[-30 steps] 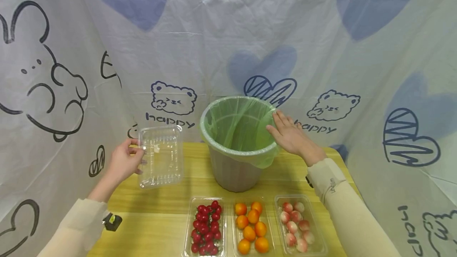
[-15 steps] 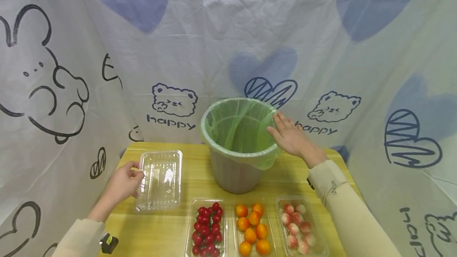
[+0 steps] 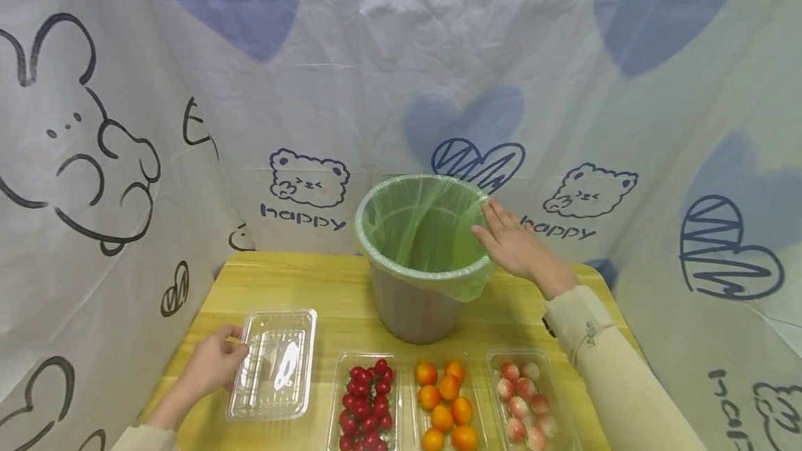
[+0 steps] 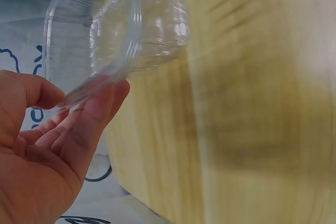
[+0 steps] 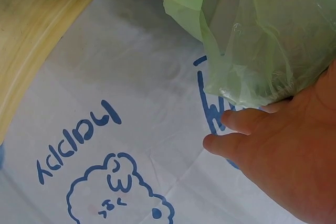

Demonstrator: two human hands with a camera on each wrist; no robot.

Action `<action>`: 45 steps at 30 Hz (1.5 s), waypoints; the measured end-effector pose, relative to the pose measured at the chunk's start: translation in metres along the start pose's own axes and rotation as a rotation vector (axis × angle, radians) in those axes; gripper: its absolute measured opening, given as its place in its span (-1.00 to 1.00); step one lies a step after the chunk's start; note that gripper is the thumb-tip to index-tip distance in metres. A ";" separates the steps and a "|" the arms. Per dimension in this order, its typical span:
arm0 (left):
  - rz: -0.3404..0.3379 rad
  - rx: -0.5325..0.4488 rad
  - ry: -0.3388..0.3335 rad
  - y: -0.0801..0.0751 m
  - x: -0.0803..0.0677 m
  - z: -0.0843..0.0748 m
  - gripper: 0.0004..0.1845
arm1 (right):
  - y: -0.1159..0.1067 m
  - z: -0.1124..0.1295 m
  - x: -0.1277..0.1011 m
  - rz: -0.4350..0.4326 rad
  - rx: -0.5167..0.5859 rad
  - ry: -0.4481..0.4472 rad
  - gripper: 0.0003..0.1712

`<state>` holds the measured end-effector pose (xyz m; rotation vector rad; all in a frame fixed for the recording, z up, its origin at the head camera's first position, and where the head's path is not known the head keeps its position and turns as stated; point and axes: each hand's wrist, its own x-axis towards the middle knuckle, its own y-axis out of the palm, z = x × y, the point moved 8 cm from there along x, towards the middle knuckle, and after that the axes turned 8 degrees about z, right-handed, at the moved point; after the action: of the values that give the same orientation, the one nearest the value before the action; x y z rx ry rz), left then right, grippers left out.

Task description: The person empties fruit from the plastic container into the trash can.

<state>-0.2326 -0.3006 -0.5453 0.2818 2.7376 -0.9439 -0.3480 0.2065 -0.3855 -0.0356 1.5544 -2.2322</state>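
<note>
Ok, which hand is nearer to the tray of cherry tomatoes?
Left. The left hand holds the empty clear tray right beside the cherry tomato tray; the right hand rests against the bin rim, farther back.

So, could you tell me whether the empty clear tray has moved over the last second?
Yes. The empty clear tray came down beside the cherry tomato tray.

Empty clear plastic tray [image 3: 273,365]: flat on the worktop [image 3: 332,298], front-left, long side running front to back, just left of the cherry-tomato tray. Grey bin [image 3: 420,256] with green liner: upright, centre-back, open and empty-looking.
</note>
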 end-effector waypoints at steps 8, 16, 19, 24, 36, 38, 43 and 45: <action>-0.009 -0.005 -0.040 0.008 -0.006 0.017 -0.56 | 0.000 -0.001 0.000 -0.003 0.003 -0.005 -0.10; -0.014 -0.026 -0.049 0.014 -0.009 0.029 -0.59 | 0.001 -0.001 0.001 -0.006 0.005 -0.009 -0.08; -0.018 -0.022 -0.050 0.016 -0.010 0.032 -0.59 | 0.001 -0.001 0.000 -0.004 0.012 -0.011 -0.08; -0.012 -0.024 -0.061 0.021 -0.012 0.038 -0.59 | 0.001 0.000 0.000 -0.002 0.018 -0.009 -0.08; -0.020 -0.028 -0.105 0.024 -0.013 0.050 -0.58 | 0.000 0.000 0.000 -0.012 0.004 -0.007 -0.09; -0.018 -0.036 -0.121 0.025 -0.012 0.054 -0.57 | 0.000 0.000 0.001 -0.011 0.002 -0.007 -0.09; -0.003 -0.048 -0.153 0.025 -0.012 0.060 -0.53 | 0.001 -0.001 0.001 -0.013 0.004 -0.010 -0.08; -0.001 -0.027 -0.154 0.022 -0.012 0.059 -0.52 | 0.001 -0.001 0.001 -0.013 0.004 -0.011 -0.08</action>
<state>-0.2068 -0.3220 -0.5997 0.1939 2.6085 -0.8895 -0.3490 0.2065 -0.3865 -0.0570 1.5475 -2.2416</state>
